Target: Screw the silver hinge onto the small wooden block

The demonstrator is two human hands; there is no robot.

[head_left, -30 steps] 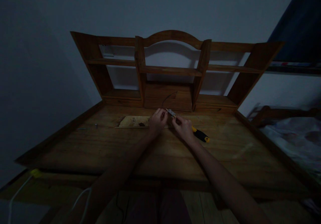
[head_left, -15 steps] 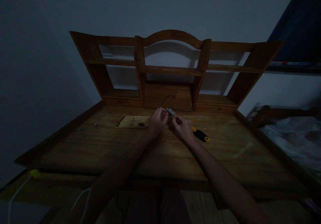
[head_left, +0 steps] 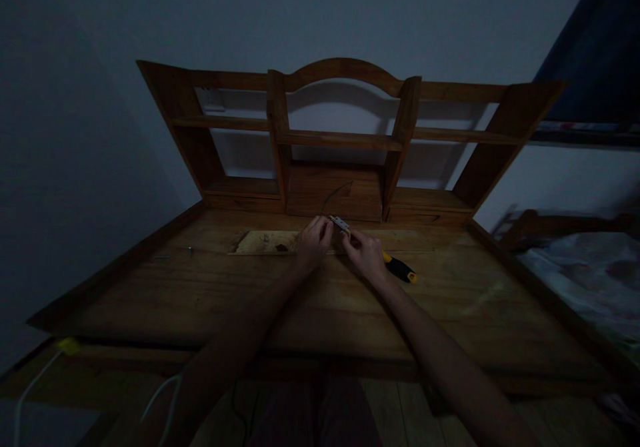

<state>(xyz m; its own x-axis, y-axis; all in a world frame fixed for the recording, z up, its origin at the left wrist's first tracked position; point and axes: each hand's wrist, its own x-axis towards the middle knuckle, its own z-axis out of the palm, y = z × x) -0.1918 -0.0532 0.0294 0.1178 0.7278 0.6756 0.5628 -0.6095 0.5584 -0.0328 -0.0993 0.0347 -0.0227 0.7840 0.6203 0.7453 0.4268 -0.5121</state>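
1. At the desk's middle, the left hand [head_left: 313, 243] and right hand [head_left: 365, 255] pinch a small metal hinge [head_left: 341, 225] between them, raised just above the wood.
2. The hinge looks light, stiff and slick, probably best taken by its flat leaves.
3. Both forearms stretch straight forward, wrists low, fingers curled in.
4. A yellow-handled tool [head_left: 400, 270] lies at the right hand's four o'clock; a pale recess [head_left: 265, 241] sits at nine o'clock.

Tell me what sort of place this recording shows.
Probably a dim bedroom at home: a wooden desk with a shelved hutch stands against a plain wall, and bedding lies to the right. Both hands, left and right, hold a small metal piece.
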